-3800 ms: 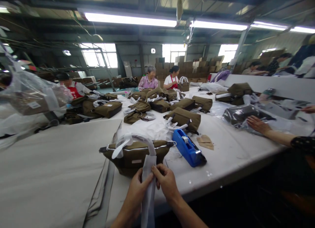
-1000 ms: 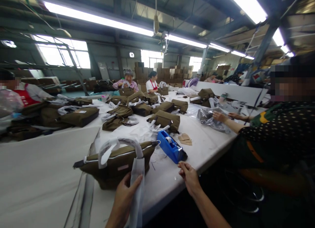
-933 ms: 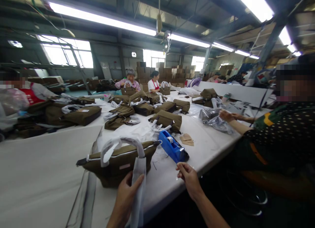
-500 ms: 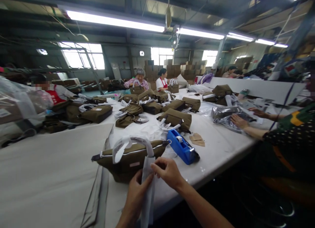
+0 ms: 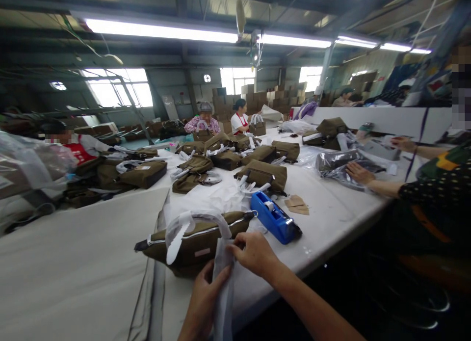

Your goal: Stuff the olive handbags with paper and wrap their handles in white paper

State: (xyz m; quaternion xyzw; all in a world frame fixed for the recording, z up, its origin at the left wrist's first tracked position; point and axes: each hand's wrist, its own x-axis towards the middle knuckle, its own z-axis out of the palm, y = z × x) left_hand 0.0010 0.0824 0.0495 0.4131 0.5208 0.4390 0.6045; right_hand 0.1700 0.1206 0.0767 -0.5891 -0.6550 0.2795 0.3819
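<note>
An olive-green handbag (image 5: 191, 243) lies on the white table in front of me, its zip along the top and a small pale label on its side. White wrapping covers its arched handle (image 5: 217, 221). Down from the handle's near end hangs a long strip of white wrapping paper (image 5: 223, 292). My left hand (image 5: 208, 294) is closed around this strip, thumb in front. At the strip's upper edge, my right hand (image 5: 252, 252) pinches the paper between thumb and fingers. Just beyond my right hand stands a blue tape dispenser (image 5: 274, 218).
Several olive bags (image 5: 263, 176) with wrapped handles cover the table's far part. Brown card pieces (image 5: 297, 204) lie beside the dispenser. On the right, a co-worker's hand (image 5: 358, 174) rests on a plastic-wrapped bag (image 5: 336, 164). Grey-white sheets (image 5: 84, 262) spread at left.
Both my hands keep their hold on the paper strip, with only slight movement. The co-worker's farther hand has moved away from the plastic-wrapped bag, up and to the right. The view has shifted slightly.
</note>
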